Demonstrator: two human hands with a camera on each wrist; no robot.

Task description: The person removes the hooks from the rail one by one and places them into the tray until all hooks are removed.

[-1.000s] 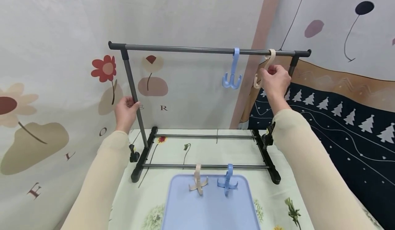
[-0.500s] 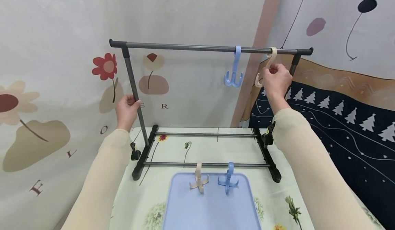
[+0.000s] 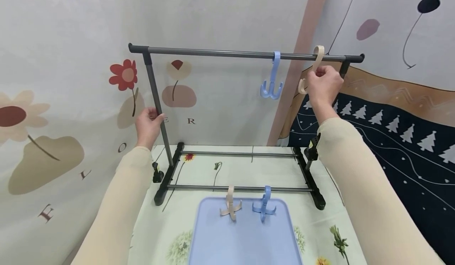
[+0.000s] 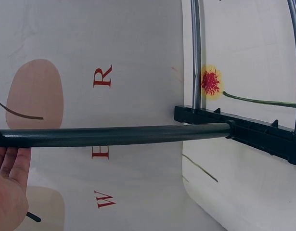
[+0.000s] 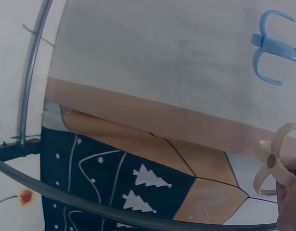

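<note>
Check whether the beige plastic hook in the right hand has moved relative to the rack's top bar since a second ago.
Yes. The beige plastic hook, pinched by the right hand, has risen: its curved top now stands above the grey top bar, where earlier it sat looped on the bar.

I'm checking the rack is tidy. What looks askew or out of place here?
Only the beige hook pinched by the right hand stands out: its loop sits raised above the top bar and tilted, while the blue hook hangs straight.

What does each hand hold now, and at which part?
The right hand pinches the beige hook at its stem, below the top curve. The left hand grips the rack's left upright post about halfway up.
</note>
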